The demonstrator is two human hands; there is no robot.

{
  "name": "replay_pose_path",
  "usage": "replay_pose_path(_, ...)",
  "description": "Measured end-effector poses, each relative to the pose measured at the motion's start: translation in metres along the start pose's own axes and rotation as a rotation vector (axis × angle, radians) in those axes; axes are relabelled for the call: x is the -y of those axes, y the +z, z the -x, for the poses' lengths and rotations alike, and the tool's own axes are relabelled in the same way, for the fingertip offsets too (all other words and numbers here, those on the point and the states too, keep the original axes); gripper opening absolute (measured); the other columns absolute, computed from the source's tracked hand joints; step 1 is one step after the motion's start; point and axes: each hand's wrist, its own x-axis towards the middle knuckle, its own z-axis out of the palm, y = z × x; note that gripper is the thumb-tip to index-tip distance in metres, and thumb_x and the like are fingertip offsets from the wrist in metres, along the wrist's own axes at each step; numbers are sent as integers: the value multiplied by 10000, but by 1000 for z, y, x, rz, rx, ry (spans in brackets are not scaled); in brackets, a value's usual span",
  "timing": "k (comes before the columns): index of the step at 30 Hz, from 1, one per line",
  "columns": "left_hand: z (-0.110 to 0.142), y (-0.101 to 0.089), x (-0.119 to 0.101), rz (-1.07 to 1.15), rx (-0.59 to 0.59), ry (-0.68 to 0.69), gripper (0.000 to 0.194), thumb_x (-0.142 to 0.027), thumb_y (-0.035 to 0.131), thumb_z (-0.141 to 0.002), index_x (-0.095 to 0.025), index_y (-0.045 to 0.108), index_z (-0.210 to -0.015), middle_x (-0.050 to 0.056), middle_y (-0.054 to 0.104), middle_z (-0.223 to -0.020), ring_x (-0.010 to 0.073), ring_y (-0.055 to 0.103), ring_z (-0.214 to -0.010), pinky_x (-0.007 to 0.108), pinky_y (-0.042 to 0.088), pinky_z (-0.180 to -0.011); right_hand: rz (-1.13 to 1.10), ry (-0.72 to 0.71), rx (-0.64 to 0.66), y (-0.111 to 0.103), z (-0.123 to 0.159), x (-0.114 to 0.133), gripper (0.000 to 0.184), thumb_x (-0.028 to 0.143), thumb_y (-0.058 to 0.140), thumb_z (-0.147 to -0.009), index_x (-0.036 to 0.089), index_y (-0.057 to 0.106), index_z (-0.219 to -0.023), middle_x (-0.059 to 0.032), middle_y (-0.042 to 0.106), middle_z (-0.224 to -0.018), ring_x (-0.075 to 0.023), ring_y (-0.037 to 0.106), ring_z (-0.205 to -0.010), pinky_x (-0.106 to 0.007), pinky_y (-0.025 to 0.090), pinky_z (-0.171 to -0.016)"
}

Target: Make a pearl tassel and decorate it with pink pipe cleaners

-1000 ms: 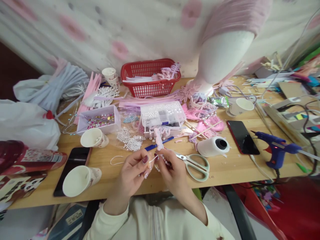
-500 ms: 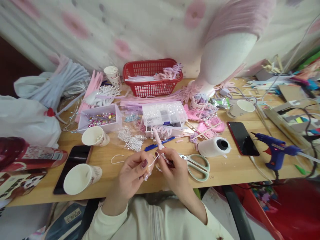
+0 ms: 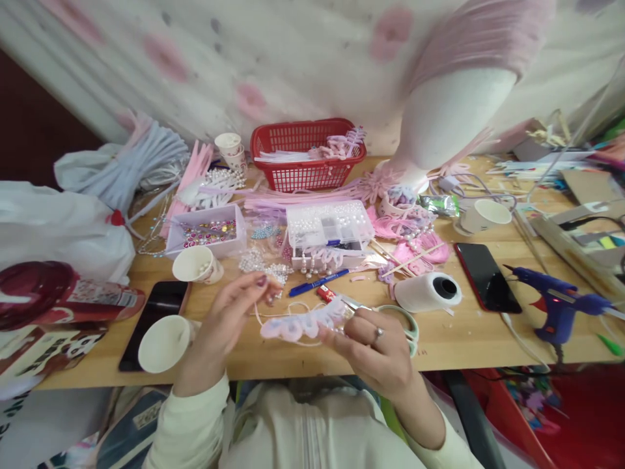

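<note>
My right hand (image 3: 378,345), a ring on one finger, grips the right end of a pale pink-lilac fuzzy chenille strip (image 3: 295,326) with scalloped curls. The strip is held just above the table's front part. To its upper left, my left hand (image 3: 234,306) has its fingers drawn together, apart from the strip; whatever lies between the fingertips is too small and blurred to name. A white thread (image 3: 257,314) curves from beside the left hand down around the strip. Green-handled scissors (image 3: 413,335) lie partly hidden behind my right hand. A blue pen (image 3: 319,282) and a red lighter (image 3: 326,294) lie beyond the strip.
Behind stand a bead box (image 3: 329,221), a lilac tray of gems (image 3: 234,238) and a red basket (image 3: 310,179). Paper cups (image 3: 163,345) and a phone (image 3: 146,326) are left. A thread spool (image 3: 420,293), another phone (image 3: 488,280) and a glue gun (image 3: 556,306) stand right.
My hands have moved apart from their close pinch, the left up and leftward, the right to the right. The chenille strip now lies lengthwise between them. The view has shifted slightly.
</note>
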Motion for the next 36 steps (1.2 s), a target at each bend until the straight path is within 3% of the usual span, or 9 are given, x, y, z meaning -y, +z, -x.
replay_pose_path(4, -8, 16, -6, -16, 460, -67, 342, -558, 799, -825, -225, 860, -876, 90, 714, -980, 244, 653, -951, 362, 517, -879, 19, -74, -12, -7, -6, 8, 240, 103, 570, -1011, 186, 718, -1181, 21, 548, -591, -159, 490, -558, -290, 330, -499)
replay_pose_path(7, -12, 25, -3, 67, 614, -135, 295, -509, 855, -786, -222, 865, -855, 62, 684, -896, 202, 639, -870, 330, 504, -855, 16, -88, -55, -8, -10, 13, 185, 75, 565, -1009, 149, 728, -1058, 19, 548, -585, -151, 472, -554, -281, 321, -492)
replay_pose_path(15, -4, 27, 16, 260, 519, -157, 358, -564, 868, -743, -210, 830, -708, 28, 569, -850, 151, 545, -763, 290, 449, -733, -51, -44, -80, -2, -4, 12, 211, 44, 551, -1008, 129, 730, -1081, 6, 528, -595, -166, 449, -582, -300, 306, -522)
replay_pose_path(22, -1, 44, 32, 395, 413, -172, 526, -583, 916, -653, -158, 622, -559, -7, 497, -728, 108, 468, -611, 251, 405, -596, -45, -15, -91, -1, 0, 10, 297, 57, 548, -995, 145, 715, -1225, 14, 522, -591, -160, 426, -539, -299, 305, -494)
replay_pose_path(26, -2, 26, 21, 456, 287, -120, 492, -536, 864, -765, -180, 555, -622, -46, 466, -656, 97, 471, -598, 229, 465, -652, 28, 124, -228, -5, 11, 6, 320, 42, 617, -944, 211, 737, -1188, 34, 525, -577, -149, 463, -512, -294, 341, -484)
replay_pose_path(28, -1, 10, 7, 497, 197, -49, 482, -480, 814, -848, -192, 500, -622, -81, 362, -575, 80, 375, -529, 201, 475, -652, 124, 249, -333, -5, 17, 2, 313, 41, 673, -910, 247, 757, -1130, 40, 546, -588, -138, 484, -494, -289, 357, -483)
replay_pose_path(31, 6, -5, -20, 611, -54, 177, 535, -417, 820, -860, -202, 418, -580, -108, 206, -490, 82, 200, -446, 185, 453, -527, 246, 369, -406, 0, 22, -6, 218, 70, 703, -908, 255, 763, -1005, 52, 553, -574, -115, 477, -449, -269, 358, -460)
replay_pose_path(34, 12, 5, -49, 603, -397, 439, 510, -398, 727, -951, -202, 437, -579, -104, 220, -473, 84, 158, -448, 182, 472, -548, 291, 425, -406, 9, 18, -15, 134, 141, 674, -946, 242, 740, -888, 46, 578, -544, -121, 507, -435, -257, 382, -457)
replay_pose_path(36, 13, 25, -67, 528, -599, 568, 489, -305, 512, -1082, -205, 471, -605, -87, 271, -499, 91, 171, -441, 186, 429, -532, 280, 469, -401, 16, 14, -19, 144, 175, 644, -965, 229, 738, -869, 28, 636, -563, -130, 548, -445, -258, 406, -463)
